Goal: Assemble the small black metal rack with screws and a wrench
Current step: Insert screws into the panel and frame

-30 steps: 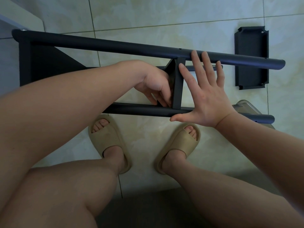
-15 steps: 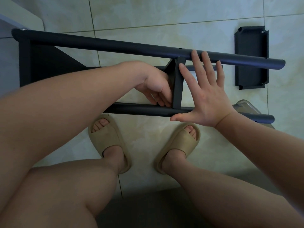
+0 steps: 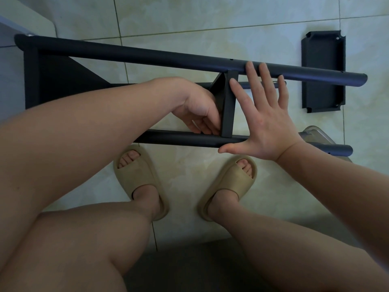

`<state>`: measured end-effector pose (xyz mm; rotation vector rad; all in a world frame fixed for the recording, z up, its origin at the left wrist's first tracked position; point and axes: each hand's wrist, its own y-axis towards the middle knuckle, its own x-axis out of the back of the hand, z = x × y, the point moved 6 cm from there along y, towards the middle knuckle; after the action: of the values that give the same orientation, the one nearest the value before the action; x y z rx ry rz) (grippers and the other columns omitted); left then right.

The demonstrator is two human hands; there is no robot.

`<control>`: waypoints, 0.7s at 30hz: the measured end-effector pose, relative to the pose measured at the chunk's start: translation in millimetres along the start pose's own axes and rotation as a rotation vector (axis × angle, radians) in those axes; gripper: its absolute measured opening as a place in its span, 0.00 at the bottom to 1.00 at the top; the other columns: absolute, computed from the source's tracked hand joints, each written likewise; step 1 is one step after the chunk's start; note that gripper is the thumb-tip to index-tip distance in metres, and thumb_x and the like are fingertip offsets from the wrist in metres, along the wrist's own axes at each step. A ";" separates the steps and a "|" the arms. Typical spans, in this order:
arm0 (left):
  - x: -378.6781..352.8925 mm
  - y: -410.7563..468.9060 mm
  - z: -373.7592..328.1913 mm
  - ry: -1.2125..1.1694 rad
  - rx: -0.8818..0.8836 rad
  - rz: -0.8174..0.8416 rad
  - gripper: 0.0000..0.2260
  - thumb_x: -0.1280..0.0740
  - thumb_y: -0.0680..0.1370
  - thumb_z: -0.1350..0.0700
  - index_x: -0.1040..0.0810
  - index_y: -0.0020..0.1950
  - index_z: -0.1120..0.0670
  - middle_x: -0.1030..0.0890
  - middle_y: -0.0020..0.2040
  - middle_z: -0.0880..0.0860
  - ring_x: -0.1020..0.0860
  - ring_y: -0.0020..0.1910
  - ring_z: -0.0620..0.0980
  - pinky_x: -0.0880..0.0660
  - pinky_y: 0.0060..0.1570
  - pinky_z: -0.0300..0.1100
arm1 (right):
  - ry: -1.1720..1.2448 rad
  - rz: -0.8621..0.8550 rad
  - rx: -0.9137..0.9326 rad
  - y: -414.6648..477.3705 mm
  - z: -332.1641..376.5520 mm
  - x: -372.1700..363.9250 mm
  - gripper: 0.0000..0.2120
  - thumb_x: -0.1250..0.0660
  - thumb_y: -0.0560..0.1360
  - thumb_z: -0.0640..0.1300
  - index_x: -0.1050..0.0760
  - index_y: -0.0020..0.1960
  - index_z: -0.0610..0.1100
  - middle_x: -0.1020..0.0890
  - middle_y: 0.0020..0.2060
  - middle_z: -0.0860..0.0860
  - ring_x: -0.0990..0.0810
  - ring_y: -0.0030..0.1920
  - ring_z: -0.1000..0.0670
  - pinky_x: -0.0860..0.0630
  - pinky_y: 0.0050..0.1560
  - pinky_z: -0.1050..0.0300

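The right hand's fingers (image 3: 255, 81) are straight and spread wide, tips lying across the upper matte black round tube (image 3: 147, 55), the flat palm of the right hand (image 3: 265, 123) towards the narrow flat black cross panel (image 3: 228, 106), and the thumb stretched along the lower black round tube (image 3: 179, 140). The left hand's fingers (image 3: 202, 125) curl in at the panel's lower end, touching its edge; whether they pinch anything small I cannot tell. The left hand (image 3: 197, 110) reaches in from the left, between the two tubes.

The small black metal rack (image 3: 52, 81) lies on its side across the upper half of the frame, its long axis running left to right, sloping slightly down towards the right. A broad flat panel closes its left end; the tube ends at the right are free.

A loose black sheet-metal shelf (image 3: 323, 72) with folded edges lies flat at upper right. A clear plastic container (image 3: 313, 133) sits just behind the lower tube at right; its contents cannot be made out. Two beige foam slippers (image 3: 136, 175) rest on the glossy pale tiled floor (image 3: 210, 22).
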<state>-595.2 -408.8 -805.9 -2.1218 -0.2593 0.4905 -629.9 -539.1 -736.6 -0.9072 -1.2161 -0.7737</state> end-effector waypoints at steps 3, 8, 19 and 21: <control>-0.9 4.0 -1.3 -0.022 -0.010 -0.029 0.04 0.30 0.77 0.62 0.17 0.49 0.54 0.15 0.40 0.50 0.19 0.42 0.47 0.24 0.56 0.44 | -0.002 0.000 0.000 0.0 -0.4 -0.1 0.61 0.47 0.65 0.85 0.48 0.83 0.43 0.49 0.81 0.36 0.53 0.81 0.32 0.54 0.75 0.25; -3.1 3.6 -2.0 -0.094 -0.050 -0.013 0.07 0.32 0.77 0.66 0.18 0.52 0.57 0.15 0.45 0.54 0.17 0.44 0.49 0.21 0.53 0.43 | 0.003 -0.003 0.001 0.6 -0.5 -0.7 0.62 0.46 0.65 0.85 0.48 0.83 0.43 0.50 0.81 0.36 0.53 0.81 0.32 0.54 0.75 0.25; -2.3 0.7 -2.3 -0.114 -0.067 0.025 0.08 0.32 0.78 0.65 0.17 0.54 0.56 0.14 0.50 0.53 0.16 0.47 0.48 0.21 0.54 0.43 | 0.012 -0.011 0.002 1.1 -1.5 -0.3 0.61 0.45 0.65 0.85 0.47 0.83 0.43 0.49 0.81 0.35 0.52 0.80 0.31 0.54 0.75 0.25; -2.3 -0.4 -1.5 -0.094 -0.047 0.052 0.09 0.32 0.78 0.64 0.18 0.57 0.56 0.15 0.54 0.55 0.16 0.50 0.49 0.22 0.58 0.45 | 0.008 -0.012 0.005 1.2 -1.6 -0.4 0.61 0.45 0.65 0.85 0.48 0.83 0.43 0.49 0.81 0.35 0.52 0.80 0.31 0.54 0.75 0.25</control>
<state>-596.7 -410.5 -804.2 -2.1585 -0.2716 0.6212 -628.2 -540.0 -737.3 -0.8923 -1.2170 -0.7828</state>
